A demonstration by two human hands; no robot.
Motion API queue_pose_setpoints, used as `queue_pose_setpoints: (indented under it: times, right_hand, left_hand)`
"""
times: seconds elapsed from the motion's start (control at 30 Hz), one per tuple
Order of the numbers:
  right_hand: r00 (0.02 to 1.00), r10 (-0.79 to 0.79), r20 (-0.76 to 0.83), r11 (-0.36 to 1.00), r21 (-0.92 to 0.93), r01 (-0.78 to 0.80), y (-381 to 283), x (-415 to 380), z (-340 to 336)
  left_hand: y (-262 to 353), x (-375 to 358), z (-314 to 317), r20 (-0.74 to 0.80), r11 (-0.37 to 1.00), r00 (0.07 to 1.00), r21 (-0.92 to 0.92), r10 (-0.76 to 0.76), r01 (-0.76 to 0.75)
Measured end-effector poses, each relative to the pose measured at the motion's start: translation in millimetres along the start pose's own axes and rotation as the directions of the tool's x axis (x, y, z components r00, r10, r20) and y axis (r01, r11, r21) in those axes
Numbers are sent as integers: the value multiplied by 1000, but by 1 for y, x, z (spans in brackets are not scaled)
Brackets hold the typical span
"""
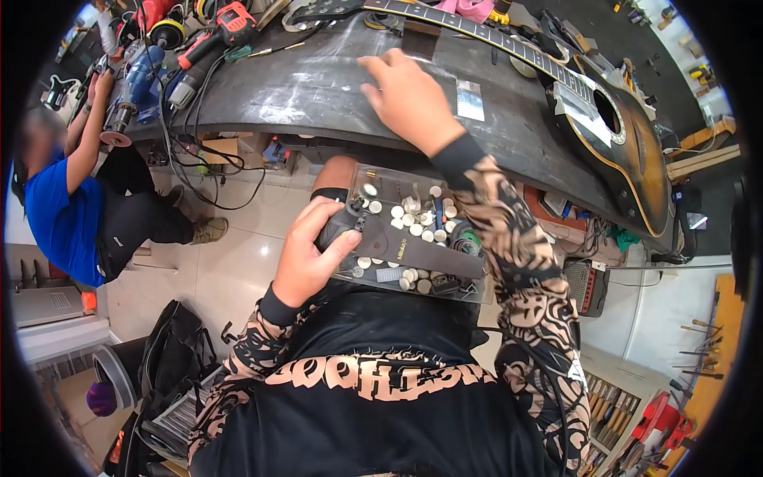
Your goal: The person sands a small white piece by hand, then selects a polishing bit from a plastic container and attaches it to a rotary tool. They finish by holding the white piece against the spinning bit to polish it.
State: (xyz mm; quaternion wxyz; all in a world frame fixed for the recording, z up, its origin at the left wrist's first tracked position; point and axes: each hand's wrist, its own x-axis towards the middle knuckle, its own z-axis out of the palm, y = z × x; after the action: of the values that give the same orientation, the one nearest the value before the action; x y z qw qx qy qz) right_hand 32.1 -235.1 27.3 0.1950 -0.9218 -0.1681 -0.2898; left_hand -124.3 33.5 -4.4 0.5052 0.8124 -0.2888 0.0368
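My left hand point(306, 250) is wrapped round a dark, rounded object point(340, 228) whose kind I cannot make out, over the left side of a clear plastic tray point(469, 296) on my lap. Small round whitish pieces point(409, 220) lie in the tray, along with a dark brown case point(429, 256) with gold lettering. Over the black workbench point(310, 79), my right hand point(409, 99) reaches forward with fingers apart and nothing visible in them. A small shiny rectangular plate point(470, 99) lies to its right on the bench.
A sunburst acoustic guitar point(636, 151) lies along the bench's right, its neck point(477, 32) crossing the back. Power tools, including a red drill point(226, 28), crowd the left end. Cables point(187, 135) hang over the edge. A person in blue point(67, 211) works at far left.
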Motion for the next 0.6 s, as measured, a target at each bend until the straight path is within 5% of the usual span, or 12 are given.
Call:
queue_pose_setpoints:
  times: [0.07,0.13,0.2,0.27,0.33,0.43,0.47,0.53,0.6]
  right_hand:
    - [996,-70,61,996,-45,73,14,9,23]
    - [982,-137,127,986,-78,147,19,5,33]
    - [985,-139,99,990,51,134,2,-16,7]
    - [973,-51,227,942,334,-29,-24,-53,-28]
    - [899,-125,419,886,455,-89,-30,-101,-32]
    - [944,48,328,944,294,-150,-31,-152,-60]
    - [927,204,313,928,241,-285,-21,-163,-75]
    - [912,405,62,912,49,-408,8,-205,-92]
    - [791,611,-31,779,-152,-608,41,-272,-89]
  left_hand:
    - [-5,-12,0,72,908,968,-335,-241,251]
    - [-5,-20,-9,131,818,935,-455,-329,352]
    - [-11,-26,-17,205,698,893,-562,-401,443]
    - [-22,-33,-20,201,608,841,-610,-502,508]
    - [-34,-37,-17,203,599,835,-612,-511,516]
    - [-39,-30,-16,423,-87,797,-899,-431,430]
    - [-44,-26,-17,425,-86,796,-897,-430,433]
    - [-55,-21,-17,422,-478,905,-804,-43,353]
    - [-58,-12,-12,425,-505,905,-778,13,373]
